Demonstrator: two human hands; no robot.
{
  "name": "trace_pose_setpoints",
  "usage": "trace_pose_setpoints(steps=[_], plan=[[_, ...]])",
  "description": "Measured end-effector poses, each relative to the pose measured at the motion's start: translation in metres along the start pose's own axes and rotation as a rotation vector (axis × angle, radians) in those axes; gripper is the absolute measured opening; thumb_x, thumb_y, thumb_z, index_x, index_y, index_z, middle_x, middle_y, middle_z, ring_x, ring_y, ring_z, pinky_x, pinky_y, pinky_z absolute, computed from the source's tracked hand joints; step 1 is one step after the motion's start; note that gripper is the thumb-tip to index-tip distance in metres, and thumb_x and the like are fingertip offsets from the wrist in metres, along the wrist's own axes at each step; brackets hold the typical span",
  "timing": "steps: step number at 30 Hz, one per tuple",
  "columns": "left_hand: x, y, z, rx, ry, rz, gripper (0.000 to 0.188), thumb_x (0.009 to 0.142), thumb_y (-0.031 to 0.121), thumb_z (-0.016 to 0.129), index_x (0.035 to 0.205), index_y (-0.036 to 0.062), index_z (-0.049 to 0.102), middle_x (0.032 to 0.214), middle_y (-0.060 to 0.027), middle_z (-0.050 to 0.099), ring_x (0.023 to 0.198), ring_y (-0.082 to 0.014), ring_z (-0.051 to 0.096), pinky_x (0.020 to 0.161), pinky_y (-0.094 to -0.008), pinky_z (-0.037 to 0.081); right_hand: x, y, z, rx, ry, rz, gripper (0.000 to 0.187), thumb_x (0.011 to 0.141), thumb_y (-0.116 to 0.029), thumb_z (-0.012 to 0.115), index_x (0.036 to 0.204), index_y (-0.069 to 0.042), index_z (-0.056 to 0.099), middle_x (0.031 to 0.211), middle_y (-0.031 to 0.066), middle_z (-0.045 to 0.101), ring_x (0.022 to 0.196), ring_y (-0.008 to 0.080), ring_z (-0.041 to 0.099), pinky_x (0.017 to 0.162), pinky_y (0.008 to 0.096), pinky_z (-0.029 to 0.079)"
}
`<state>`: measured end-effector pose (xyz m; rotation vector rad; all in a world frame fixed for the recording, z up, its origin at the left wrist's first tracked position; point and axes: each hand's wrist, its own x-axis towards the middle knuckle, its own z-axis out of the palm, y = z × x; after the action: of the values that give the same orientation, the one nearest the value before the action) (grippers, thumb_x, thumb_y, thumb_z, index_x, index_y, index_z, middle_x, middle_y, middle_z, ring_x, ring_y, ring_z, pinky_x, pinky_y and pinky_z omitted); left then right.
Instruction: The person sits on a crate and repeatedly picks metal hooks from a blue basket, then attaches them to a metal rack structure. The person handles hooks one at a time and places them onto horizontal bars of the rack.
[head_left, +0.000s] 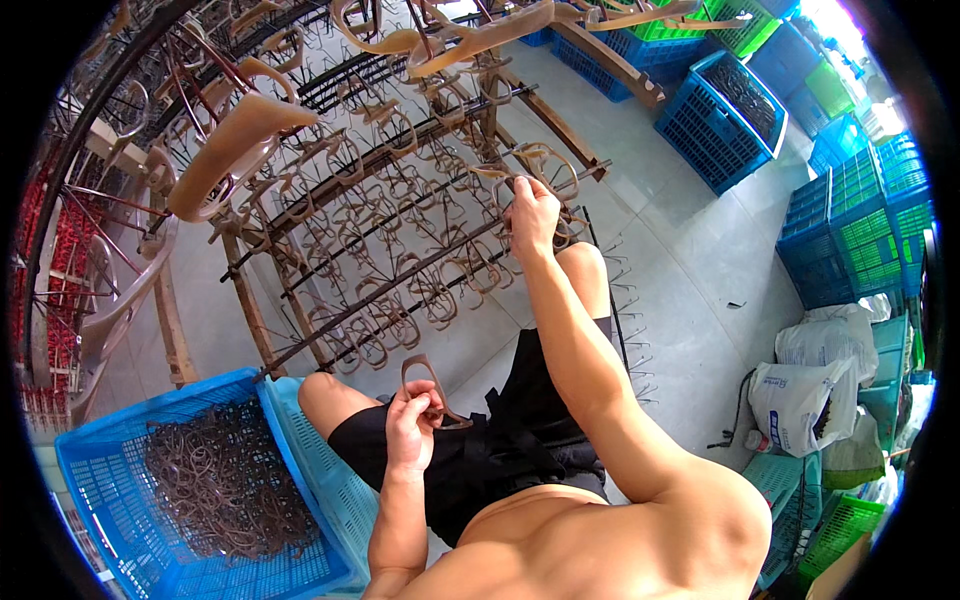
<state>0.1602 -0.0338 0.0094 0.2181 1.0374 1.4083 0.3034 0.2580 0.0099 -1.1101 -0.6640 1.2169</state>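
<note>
Rack [555,125], right edge: apparent handling step.
Your left hand [410,430] holds a brown loop [437,380]; your right hand's [533,215] grip, you cannot tell; next, likely, steady alignment.

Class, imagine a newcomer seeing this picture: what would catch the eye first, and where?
Probably the crowded wooden rack, spreading across the upper middle. A large pale-brown loop looms at upper left, while a blue basket of dark, curly pieces stands at lower left. Near the centre, the left hand holds a brown piece.
</note>
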Motion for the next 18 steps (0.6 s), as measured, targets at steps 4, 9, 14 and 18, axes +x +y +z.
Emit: trace_pose_setpoints(steps=[4,9,14,18], plan=[[0.001,0.001,0.001,0.002,-0.011,-0.004,0.015,0.085,0.007,0.049,0.097,0.004,0.057,0.079,-0.0036,0.058,0.065,-0.0119,0.052,0.056,-0.0236,0.041,0.0,0.001,-0.004,0.113,-0.045,0.028,0.017,0.09,-0.016,0.054,0.082,-0.002,0.058,0.056,-0.0028,0.046,0.042,0.0061,0.04,0.038,0.0223,0.031],[0.001,0.0,0.002,0.005,-0.01,-0.002,0.015,0.085,0.007,0.048,0.097,0.0036,0.057,0.079,-0.0039,0.058,0.066,-0.0121,0.051,0.056,-0.0237,0.041,-0.003,-0.003,-0.008,0.198,-0.089,0.06,0.011,0.088,-0.012,0.057,0.08,-0.004,0.056,0.056,-0.0043,0.041,0.042,0.0056,0.038,0.038,0.0198,0.031],[0.003,-0.003,0.003,0.023,-0.019,-0.012,0.015,0.085,0.007,0.048,0.097,0.0034,0.057,0.078,-0.004,0.057,0.066,-0.0125,0.051,0.056,-0.0239,0.041,-0.008,0.002,-0.006,0.222,-0.034,0.035,0.013,0.091,-0.014,0.054,0.083,-0.004,0.057,0.055,-0.0051,0.04,0.042,0.0048,0.036,0.037,0.0221,0.03],[0.004,-0.004,0.006,0.022,-0.014,-0.021,0.015,0.085,0.007,0.048,0.097,0.0033,0.057,0.079,-0.0041,0.057,0.066,-0.0131,0.052,0.057,-0.0245,0.04,-0.007,0.0,-0.007,0.157,-0.03,0.004,0.014,0.091,-0.014,0.053,0.083,-0.003,0.058,0.055,-0.0055,0.04,0.042,0.0043,0.036,0.037,0.022,0.029]])
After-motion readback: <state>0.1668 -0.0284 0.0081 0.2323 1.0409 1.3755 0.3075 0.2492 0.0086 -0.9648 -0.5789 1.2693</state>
